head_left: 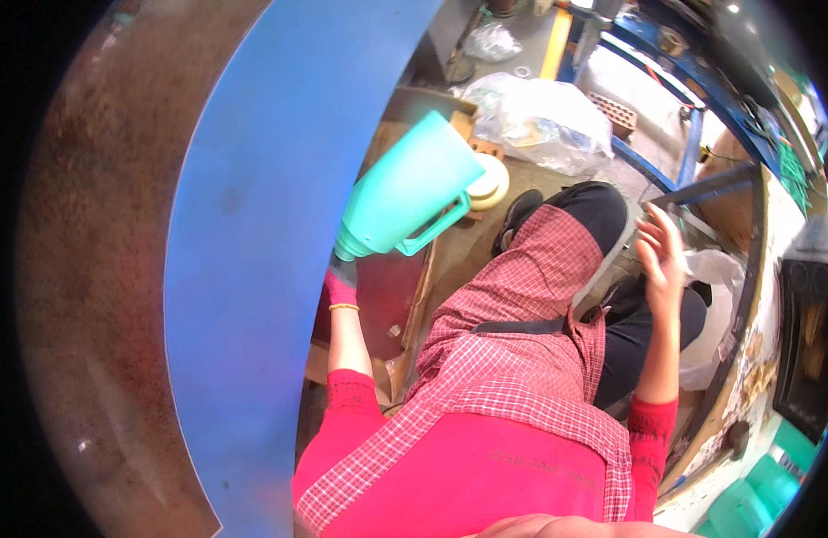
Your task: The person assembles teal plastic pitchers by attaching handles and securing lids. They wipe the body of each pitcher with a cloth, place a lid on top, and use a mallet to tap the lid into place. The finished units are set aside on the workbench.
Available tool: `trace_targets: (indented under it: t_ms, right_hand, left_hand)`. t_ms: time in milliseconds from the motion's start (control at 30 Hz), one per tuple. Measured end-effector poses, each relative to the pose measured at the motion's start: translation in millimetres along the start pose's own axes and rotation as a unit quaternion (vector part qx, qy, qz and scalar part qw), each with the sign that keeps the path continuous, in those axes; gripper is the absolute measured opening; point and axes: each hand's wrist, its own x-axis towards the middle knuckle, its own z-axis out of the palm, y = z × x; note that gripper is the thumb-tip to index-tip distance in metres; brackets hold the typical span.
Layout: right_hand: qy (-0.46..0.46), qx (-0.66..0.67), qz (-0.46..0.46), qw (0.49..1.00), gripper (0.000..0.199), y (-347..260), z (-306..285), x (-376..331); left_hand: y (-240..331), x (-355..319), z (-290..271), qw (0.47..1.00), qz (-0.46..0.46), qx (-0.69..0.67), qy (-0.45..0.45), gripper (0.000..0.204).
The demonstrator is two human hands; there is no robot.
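A mint-green plastic jug point(409, 184) with a loop handle lies tilted beside the blue panel, its broad end pointing up and away. My left hand point(342, 276), in a pink and dark glove, is closed around its narrow neck; the fingers are partly hidden. Bare and raised over my right knee, my right hand point(661, 253) holds nothing, with its fingers loosely apart. A cream round disc-shaped piece point(488, 183) sits just behind the jug's handle.
A long blue panel point(252, 224) runs along my left. Ahead lies a clear plastic bag point(544, 121) near a red perforated brick point(611, 115). Blue metal framing point(692, 148) stands at the far right. Green plastic pieces point(764, 489) are at the lower right.
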Motion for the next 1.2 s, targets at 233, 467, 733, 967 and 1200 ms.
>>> trace_targets:
  t_ms: [233,467,733,967,1200]
  right_hand:
    - [-0.017,0.059,-0.038,0.997,0.045,-8,17,-12]
    - [0.169,0.215,0.054,0.960,0.027,15,3,-84]
    - [-0.020,0.252,0.173,0.952,0.037,54,-11,-117]
    - [0.075,-0.113,-0.369,0.920,0.115,-66,-58,-81]
    - [0.067,-0.089,-0.412,0.904,0.109,-93,-45,-57]
  left_hand:
    - [36,26,197,0.933,0.095,-0.066,-0.341,0.042]
    - [62,-22,310,0.910,0.122,-0.043,-0.394,0.029]
    - [155,-67,425,0.762,0.400,0.153,-0.486,0.095]
    - [164,-194,521,0.326,0.538,0.267,-0.730,0.027]
    - [144,-189,541,0.256,0.564,0.221,-0.753,0.022]
